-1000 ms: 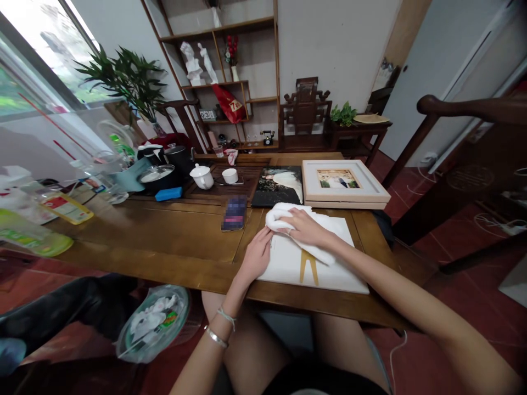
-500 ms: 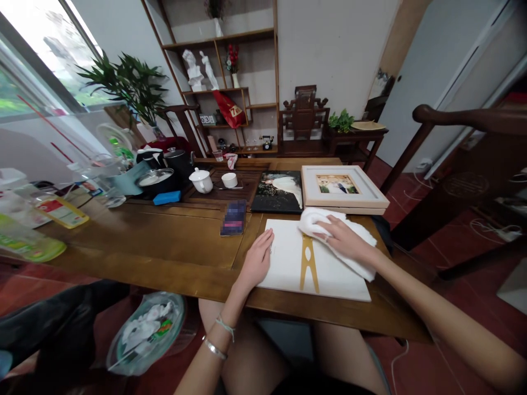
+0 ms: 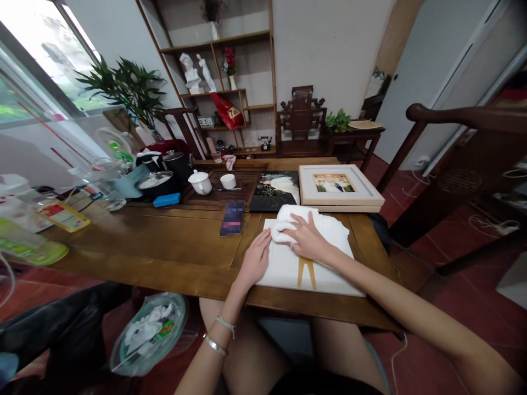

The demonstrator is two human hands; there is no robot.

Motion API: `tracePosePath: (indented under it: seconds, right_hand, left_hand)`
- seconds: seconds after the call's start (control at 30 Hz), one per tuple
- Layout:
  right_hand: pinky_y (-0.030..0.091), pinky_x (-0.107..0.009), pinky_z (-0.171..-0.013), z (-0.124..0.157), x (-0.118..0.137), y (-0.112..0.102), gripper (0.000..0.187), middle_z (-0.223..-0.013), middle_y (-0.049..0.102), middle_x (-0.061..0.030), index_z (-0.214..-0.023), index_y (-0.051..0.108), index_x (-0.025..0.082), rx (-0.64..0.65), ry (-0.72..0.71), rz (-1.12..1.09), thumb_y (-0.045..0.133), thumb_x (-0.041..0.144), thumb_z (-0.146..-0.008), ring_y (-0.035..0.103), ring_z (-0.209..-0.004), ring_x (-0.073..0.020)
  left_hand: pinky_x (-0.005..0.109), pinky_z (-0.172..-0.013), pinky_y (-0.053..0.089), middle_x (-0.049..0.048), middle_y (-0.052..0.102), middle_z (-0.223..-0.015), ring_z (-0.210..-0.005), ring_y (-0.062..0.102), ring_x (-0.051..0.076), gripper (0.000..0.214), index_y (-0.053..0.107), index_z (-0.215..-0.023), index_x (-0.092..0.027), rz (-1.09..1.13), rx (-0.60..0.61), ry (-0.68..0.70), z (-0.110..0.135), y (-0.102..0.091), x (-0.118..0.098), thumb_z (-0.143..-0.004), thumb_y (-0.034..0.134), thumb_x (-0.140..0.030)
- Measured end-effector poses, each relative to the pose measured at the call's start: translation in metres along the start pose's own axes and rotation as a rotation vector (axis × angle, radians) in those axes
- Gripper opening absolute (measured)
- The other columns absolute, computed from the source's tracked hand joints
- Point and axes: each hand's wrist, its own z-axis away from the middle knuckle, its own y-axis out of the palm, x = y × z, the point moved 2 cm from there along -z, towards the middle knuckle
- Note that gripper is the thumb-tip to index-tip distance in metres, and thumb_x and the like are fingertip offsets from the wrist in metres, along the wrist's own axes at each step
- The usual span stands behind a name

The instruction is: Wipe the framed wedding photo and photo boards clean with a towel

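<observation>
White panel [image 3: 281, 274] flat on tabletop [image 3: 193, 230], near edge; long axis left-right. Its gold strut [image 3: 306, 261] sends two legs nearward, upper part covered. White cloth [image 3: 333, 233]: fluffy, bunched, rolled at left, spread across the panel's far half. Right hand [image 3: 307, 237] clamps cloth from above; cloth shows left, far and right of it. Left hand [image 3: 256, 259] lies flat, unclenched, at panel's left edge.
</observation>
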Motion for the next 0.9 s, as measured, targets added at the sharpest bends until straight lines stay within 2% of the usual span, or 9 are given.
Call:
tracePosePath:
  seconds: [0.07,0.2,0.3,0.4,0.47,0.63,0.7,0.77,0.9]
  right_hand:
    - [0.005,-0.07,-0.104,0.014,0.013,0.002,0.053,-0.137,0.05,-0.0115,-0.119,0.061,0.022,0.041,-0.041,-0.016,0.052,0.007,-0.069,0.025,-0.137,-0.0352]
    - [-0.001,-0.066,-0.108,0.066,0.047,-0.001,0.05,-0.145,0.042,-0.0104,-0.115,0.062,0.024,0.129,-0.218,-0.077,0.055,0.011,-0.067,0.017,-0.14,-0.0329]
    - [-0.004,-0.064,-0.108,0.089,0.055,-0.007,0.052,-0.149,0.035,-0.0058,-0.113,0.062,0.028,0.182,-0.308,-0.113,0.057,0.012,-0.065,0.014,-0.141,-0.032]
    - [-0.002,-0.07,-0.104,0.081,0.034,-0.012,0.055,-0.149,0.035,-0.0042,-0.119,0.059,0.032,0.182,-0.266,-0.109,0.057,0.012,-0.069,0.015,-0.141,-0.0331]
    - [0.004,-0.071,-0.103,0.064,0.012,-0.013,0.048,-0.147,0.039,-0.0076,-0.123,0.057,0.03,0.153,-0.239,-0.106,0.055,0.015,-0.077,0.017,-0.14,-0.0334]
    - [0.022,-0.058,-0.107,0.019,-0.025,-0.008,0.035,-0.135,0.052,-0.0121,-0.122,0.059,0.025,0.039,-0.171,-0.128,0.051,0.025,-0.088,0.028,-0.136,-0.0305]
    - [0.023,-0.057,-0.106,0.011,-0.026,-0.007,0.036,-0.134,0.053,-0.0113,-0.123,0.059,0.025,0.02,-0.127,-0.126,0.05,0.025,-0.088,0.029,-0.135,-0.0311]
    - [0.018,-0.061,-0.107,0.015,-0.017,-0.006,0.039,-0.134,0.053,-0.0103,-0.122,0.059,0.026,0.04,-0.12,-0.106,0.05,0.019,-0.085,0.028,-0.136,-0.0318]
    - [0.005,-0.067,-0.106,0.051,0.018,-0.006,0.061,-0.144,0.043,-0.006,-0.124,0.057,0.028,0.138,-0.165,-0.092,0.049,0.006,-0.067,0.015,-0.141,-0.0322]
  left_hand:
    - [0.044,-0.115,0.032,0.0101,0.05,-0.141,-0.135,0.041,0.021,0.045,0.054,-0.13,-0.015,0.006,-0.002,0.003,0.0,0.0,0.0,-0.09,0.033,-0.014]
    - [0.044,-0.114,0.032,0.0098,0.047,-0.143,-0.135,0.041,0.021,0.044,0.054,-0.13,-0.016,0.015,0.004,0.001,0.001,0.0,0.002,-0.091,0.035,-0.016]
    - [0.044,-0.115,0.032,0.0112,0.046,-0.143,-0.135,0.04,0.021,0.044,0.053,-0.131,-0.014,0.004,0.009,0.004,0.001,0.001,0.004,-0.091,0.034,-0.016]
    - [0.044,-0.115,0.031,0.0118,0.046,-0.143,-0.136,0.04,0.021,0.045,0.053,-0.131,-0.013,-0.011,0.003,0.004,0.001,0.002,0.005,-0.091,0.033,-0.016]
    - [0.043,-0.115,0.031,0.0107,0.047,-0.143,-0.136,0.04,0.02,0.044,0.053,-0.131,-0.014,-0.012,-0.004,0.0,0.001,0.002,0.004,-0.091,0.033,-0.016]
    - [0.042,-0.115,0.031,0.0107,0.047,-0.143,-0.135,0.041,0.02,0.044,0.054,-0.13,-0.014,-0.002,-0.001,-0.017,0.001,0.001,0.002,-0.091,0.033,-0.016]
    - [0.042,-0.115,0.031,0.0111,0.047,-0.143,-0.135,0.04,0.02,0.044,0.054,-0.131,-0.013,-0.001,0.005,-0.024,0.001,0.0,0.001,-0.091,0.033,-0.016]
    - [0.042,-0.115,0.031,0.0109,0.048,-0.143,-0.135,0.04,0.02,0.045,0.053,-0.131,-0.013,-0.002,0.009,-0.023,0.0,0.0,0.0,-0.091,0.033,-0.015]
    - [0.042,-0.115,0.031,0.0097,0.047,-0.143,-0.136,0.04,0.02,0.046,0.053,-0.131,-0.015,-0.01,0.013,-0.012,0.0,0.0,0.0,-0.09,0.034,-0.013]
